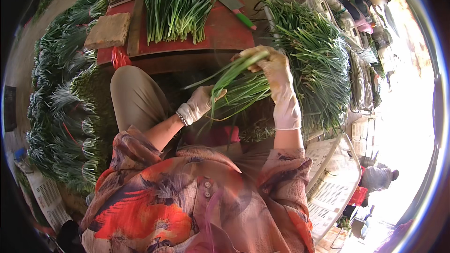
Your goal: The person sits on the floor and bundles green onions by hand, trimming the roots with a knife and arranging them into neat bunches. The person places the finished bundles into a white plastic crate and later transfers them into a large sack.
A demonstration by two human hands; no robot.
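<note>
Both of my hands wear pale gloves. Across my lap, my left hand [201, 104] grips one end of a small bunch of garlic chives [230, 75]. Its other end is in my right hand [270, 64], held higher and farther right, with fingers curled over the stalks. More green leaves [251, 91] hang below and between my hands; which hand holds them is hard to tell. Ahead, a thick row of chives [177, 10] lies on a red board [230, 35], cut ends towards me. Beside it lies a broad knife [232, 3] with a green handle.
A wooden strip [135, 31] and a brick [108, 30] lie on the board's left side. Loose chives [313, 63] are heaped at my right, above a white plastic crate [334, 186]. Tied bundles [66, 116] cover the ground at left. Other people are at far right.
</note>
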